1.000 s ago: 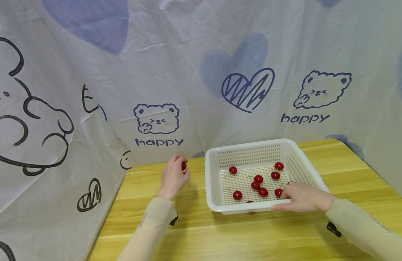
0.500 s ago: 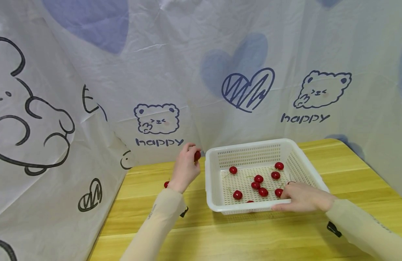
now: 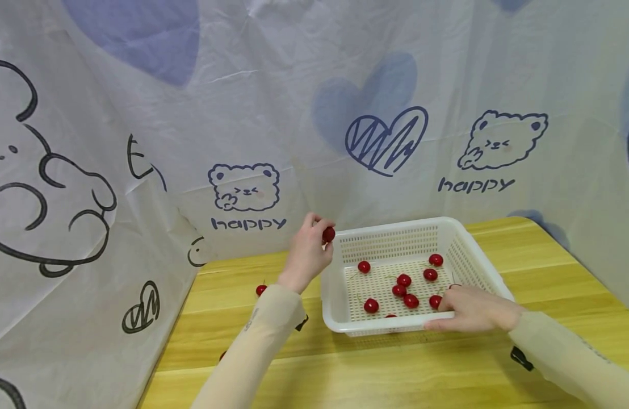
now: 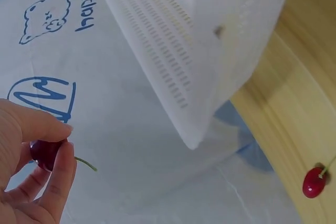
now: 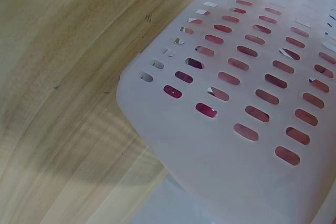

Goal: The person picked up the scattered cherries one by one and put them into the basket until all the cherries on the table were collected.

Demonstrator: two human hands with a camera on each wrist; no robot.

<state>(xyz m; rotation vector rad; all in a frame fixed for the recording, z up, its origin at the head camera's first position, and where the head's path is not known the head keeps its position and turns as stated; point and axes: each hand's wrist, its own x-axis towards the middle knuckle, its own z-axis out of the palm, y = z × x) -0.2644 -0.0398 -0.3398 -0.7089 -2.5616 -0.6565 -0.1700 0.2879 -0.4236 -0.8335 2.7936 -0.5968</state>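
My left hand pinches a dark red cherry between thumb and fingers, its green stem sticking out. In the head view that hand is raised beside the left rim of a white plastic basket. My right hand grips the basket's front rim near the right corner, thumb outside and fingers inside. Several red cherries, one of them a cherry at the front left, lie on the basket's slotted floor. In the right wrist view the slotted basket wall hides most of the right hand.
On the yellow wooden table, a loose cherry with a stem lies left of the basket. Another cherry is partly covered by the left sleeve. A printed cloth hangs behind and along the left side.
My left hand has lifted its cherry and moved right, up to the basket's left rim. Loose cherries behind the arm have come into view. My right hand has stayed on the rim.
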